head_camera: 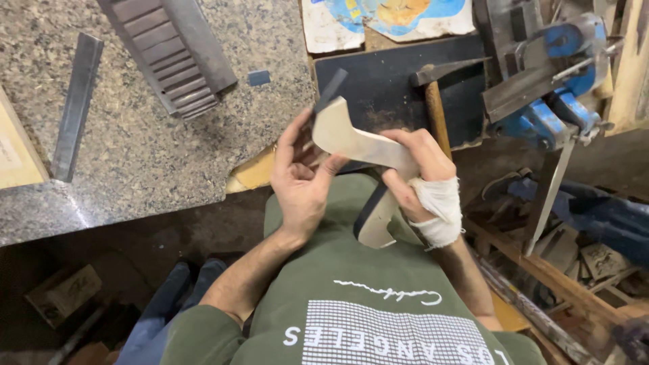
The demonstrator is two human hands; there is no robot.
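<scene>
A pale, curved wooden piece [358, 145] with a dark edge is held over my lap, its wide end up at the left and its narrow end down by my right wrist. My right hand [419, 177], wrapped in white cloth around the palm, grips its middle. My left hand [304, 177] presses the wide end and also holds a small dark flat strip [330, 90] that sticks up behind the piece.
A granite slab [145, 142] at the left carries a ridged metal block [172, 54] and a flat metal bar [76, 105]. A hammer [436, 101] lies on a dark board [395, 91]. A blue vise [554, 81] stands at the right, above wooden scraps [574, 260].
</scene>
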